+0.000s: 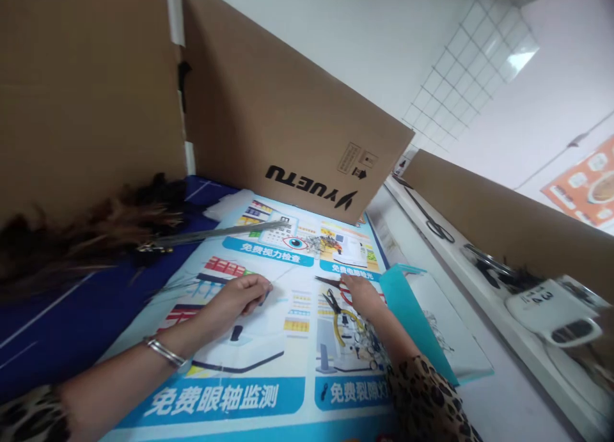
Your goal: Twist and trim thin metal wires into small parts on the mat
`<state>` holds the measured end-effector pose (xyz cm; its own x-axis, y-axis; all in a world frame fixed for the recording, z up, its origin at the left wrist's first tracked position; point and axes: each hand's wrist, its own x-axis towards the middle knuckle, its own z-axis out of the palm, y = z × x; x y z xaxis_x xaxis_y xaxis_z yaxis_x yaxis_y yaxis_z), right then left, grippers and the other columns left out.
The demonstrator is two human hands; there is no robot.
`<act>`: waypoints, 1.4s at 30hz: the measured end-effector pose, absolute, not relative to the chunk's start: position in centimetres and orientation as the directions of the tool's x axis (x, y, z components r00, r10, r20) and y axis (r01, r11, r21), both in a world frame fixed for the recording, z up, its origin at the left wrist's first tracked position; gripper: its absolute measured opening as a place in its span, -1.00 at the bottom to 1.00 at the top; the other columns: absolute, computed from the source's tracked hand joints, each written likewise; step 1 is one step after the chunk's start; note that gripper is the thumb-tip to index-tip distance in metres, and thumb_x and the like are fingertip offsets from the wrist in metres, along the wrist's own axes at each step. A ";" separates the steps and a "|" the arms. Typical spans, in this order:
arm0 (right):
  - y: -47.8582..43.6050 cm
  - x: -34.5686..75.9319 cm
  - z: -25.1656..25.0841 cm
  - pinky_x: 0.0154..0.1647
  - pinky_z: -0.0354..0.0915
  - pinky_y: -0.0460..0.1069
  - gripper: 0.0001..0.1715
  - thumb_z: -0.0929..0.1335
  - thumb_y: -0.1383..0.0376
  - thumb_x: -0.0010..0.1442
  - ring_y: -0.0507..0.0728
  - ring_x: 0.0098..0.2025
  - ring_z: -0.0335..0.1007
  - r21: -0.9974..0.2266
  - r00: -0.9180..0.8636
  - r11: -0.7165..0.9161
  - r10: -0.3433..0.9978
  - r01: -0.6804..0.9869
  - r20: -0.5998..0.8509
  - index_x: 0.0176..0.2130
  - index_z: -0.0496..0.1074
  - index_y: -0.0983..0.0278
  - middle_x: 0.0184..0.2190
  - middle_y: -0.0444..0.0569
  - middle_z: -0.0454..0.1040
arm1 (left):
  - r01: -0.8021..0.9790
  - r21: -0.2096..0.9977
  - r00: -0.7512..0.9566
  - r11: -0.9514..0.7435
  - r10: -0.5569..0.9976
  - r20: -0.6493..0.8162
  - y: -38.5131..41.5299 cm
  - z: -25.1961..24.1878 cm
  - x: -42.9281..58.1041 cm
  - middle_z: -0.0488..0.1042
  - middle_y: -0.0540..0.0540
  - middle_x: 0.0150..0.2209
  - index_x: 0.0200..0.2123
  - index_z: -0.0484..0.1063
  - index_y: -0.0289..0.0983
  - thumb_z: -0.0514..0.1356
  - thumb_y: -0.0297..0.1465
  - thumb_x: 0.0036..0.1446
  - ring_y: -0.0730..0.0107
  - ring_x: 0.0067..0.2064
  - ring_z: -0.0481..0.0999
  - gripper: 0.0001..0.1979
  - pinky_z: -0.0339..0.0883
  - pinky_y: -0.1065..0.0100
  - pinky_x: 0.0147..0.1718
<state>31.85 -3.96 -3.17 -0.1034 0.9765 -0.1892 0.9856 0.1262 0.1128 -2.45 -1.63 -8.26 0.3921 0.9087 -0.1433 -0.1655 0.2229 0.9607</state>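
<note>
My left hand is closed in a pinch above the printed sheet. A thin, pale wire sticks out from its fingertips toward the upper right. My right hand is closed on the red handles of scissors, whose dark blades point left. Just below the scissors lie yellow-handled pliers with their jaws apart. A heap of small metal wire pieces is beside the pliers, partly behind my right forearm. Farther back on the sheet rests a long bundle of thin wires.
Brown and black feathers lie on the blue cloth at left. Cardboard panels stand at the back and left. A turquoise-edged open box sits at right. Beyond it, a white ledge carries another pair of scissors and a white mug.
</note>
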 end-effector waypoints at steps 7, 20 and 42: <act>-3.2 31.7 -1.6 0.03 0.28 0.05 -0.21 0.28 0.55 0.19 0.30 0.08 0.46 0.223 -0.097 0.141 0.976 0.965 -0.197 0.34 0.31 0.15 0.08 0.21 0.50 | -0.199 0.952 0.389 0.232 0.910 -0.141 -1.5 -7.8 -2.3 0.34 0.10 -0.56 -0.43 0.44 -0.28 0.34 -0.13 0.00 0.58 -0.62 0.14 -0.68 -0.10 0.45 -0.60; -7.7 22.6 -0.3 -0.05 0.27 -0.02 -0.50 0.33 0.38 0.25 0.23 0.02 0.49 -0.210 -0.119 0.078 0.975 0.975 -0.189 0.16 0.43 0.12 -0.01 0.07 0.54 | -0.216 0.951 0.378 0.223 0.917 -0.129 -1.8 -7.6 -2.3 0.32 0.12 -0.56 -0.40 0.43 -0.28 0.33 -0.08 0.07 0.57 -0.60 0.15 -0.64 -0.08 0.44 -0.58; -7.4 19.1 -3.9 -0.36 0.15 -0.08 -0.86 0.42 0.29 0.12 0.06 -0.40 0.23 -0.755 -0.224 0.047 0.965 0.654 -0.134 -0.24 0.51 0.21 -0.47 -0.21 0.33 | -0.139 0.959 0.422 0.245 0.891 -0.167 -2.6 -6.8 -2.0 0.25 0.17 -0.66 -0.44 0.38 -0.24 0.29 -0.12 0.06 0.55 -0.61 0.11 -0.69 -0.07 0.43 -0.58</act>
